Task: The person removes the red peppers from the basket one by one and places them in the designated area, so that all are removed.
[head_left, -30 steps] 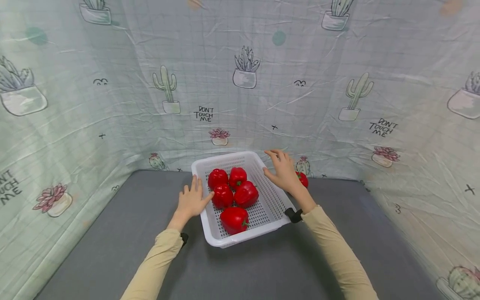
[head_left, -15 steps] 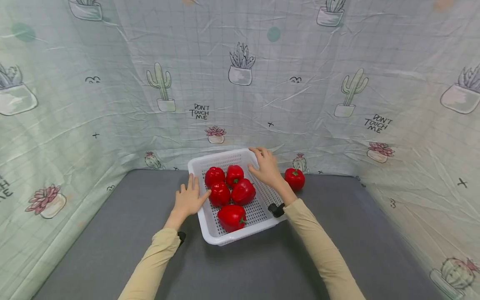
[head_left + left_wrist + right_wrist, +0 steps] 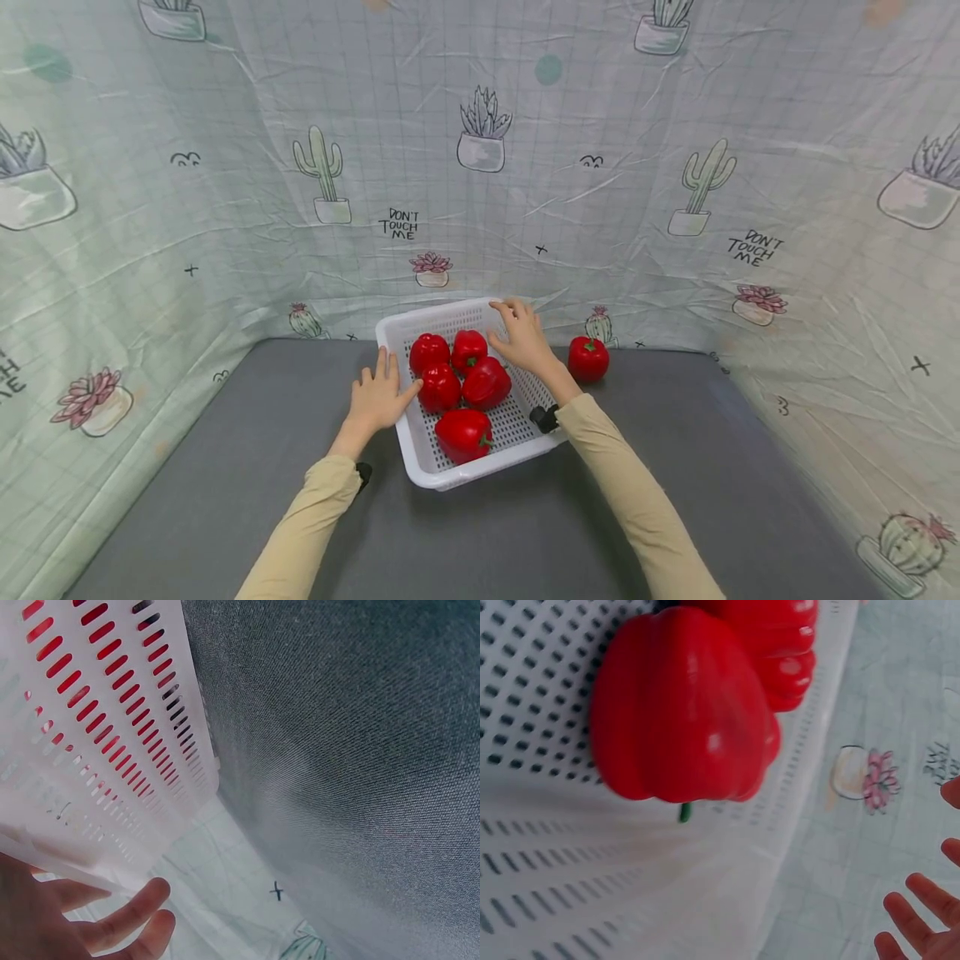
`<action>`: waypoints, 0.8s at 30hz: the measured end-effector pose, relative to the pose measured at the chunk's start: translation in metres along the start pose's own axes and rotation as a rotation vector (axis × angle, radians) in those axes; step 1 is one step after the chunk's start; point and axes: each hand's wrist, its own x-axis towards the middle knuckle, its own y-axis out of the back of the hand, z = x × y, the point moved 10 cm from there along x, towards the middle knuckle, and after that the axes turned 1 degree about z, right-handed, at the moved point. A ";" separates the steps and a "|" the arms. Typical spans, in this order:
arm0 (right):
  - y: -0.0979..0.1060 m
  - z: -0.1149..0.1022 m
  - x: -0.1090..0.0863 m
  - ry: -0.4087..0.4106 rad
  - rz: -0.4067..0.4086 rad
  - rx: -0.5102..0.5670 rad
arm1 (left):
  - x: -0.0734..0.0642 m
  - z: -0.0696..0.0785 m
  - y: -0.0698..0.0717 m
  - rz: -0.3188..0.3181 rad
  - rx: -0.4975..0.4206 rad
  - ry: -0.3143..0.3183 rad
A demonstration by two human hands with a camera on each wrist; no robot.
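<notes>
A white slotted plastic basket (image 3: 480, 475) sits on the grey table with several red bell peppers (image 3: 463, 435) inside. At its left rim my left hand (image 3: 378, 400) lies with fingers spread, thumb over the edge. In the left wrist view, the fingertips (image 3: 150, 896) show beside the basket's wall (image 3: 135, 720). My right hand (image 3: 525, 337) is over the basket's right side near the back corner, fingers apart and loosely bent, holding nothing. The right wrist view has a large pepper (image 3: 682, 712) close below and the right hand's fingers (image 3: 907, 919) at the edge.
One more red bell pepper (image 3: 588, 359) stands outside the basket, to its right, near the table's back edge. A printed cactus sheet (image 3: 420, 167) hangs behind and along both sides of the grey table (image 3: 480, 550).
My right hand has moved left, from above the outer pepper to over the basket's right side, uncovering that pepper. The left hand stays at the left rim. The head view shifted slightly.
</notes>
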 end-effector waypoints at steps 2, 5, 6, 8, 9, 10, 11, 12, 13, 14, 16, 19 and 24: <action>-0.006 0.003 0.000 -0.004 -0.030 -0.019 | 0.000 0.000 0.000 -0.006 -0.002 0.002; -0.018 0.009 0.001 -0.014 -0.093 -0.050 | -0.001 0.000 0.000 -0.009 -0.009 0.005; -0.023 0.011 0.001 -0.017 -0.115 -0.064 | -0.001 0.000 0.000 -0.008 -0.011 0.005; -0.030 0.014 0.002 -0.022 -0.151 -0.092 | 0.000 0.000 0.000 -0.006 -0.014 0.002; -0.034 0.016 0.003 -0.025 -0.165 -0.107 | 0.000 0.000 0.000 -0.005 -0.014 0.001; -0.038 0.017 0.004 -0.027 -0.179 -0.125 | 0.000 0.000 0.000 -0.005 -0.014 0.000; -0.042 0.019 0.005 -0.030 -0.195 -0.146 | 0.001 0.000 0.000 -0.004 -0.013 0.000; -0.046 0.020 0.005 -0.033 -0.208 -0.162 | 0.001 -0.001 0.000 -0.004 -0.013 0.000; -0.049 0.021 0.006 -0.036 -0.222 -0.174 | 0.001 -0.001 -0.001 -0.007 -0.013 0.001; -0.052 0.022 0.007 -0.038 -0.231 -0.185 | 0.001 -0.001 -0.001 -0.009 -0.013 0.000; -0.058 0.023 0.008 -0.037 -0.242 -0.204 | 0.001 0.000 -0.001 -0.012 -0.014 -0.002; -0.064 0.024 0.010 -0.028 -0.249 -0.212 | 0.002 0.000 -0.001 -0.011 -0.015 -0.003; -0.078 0.026 0.012 -0.031 -0.297 -0.241 | 0.001 -0.001 -0.001 -0.001 -0.014 0.001</action>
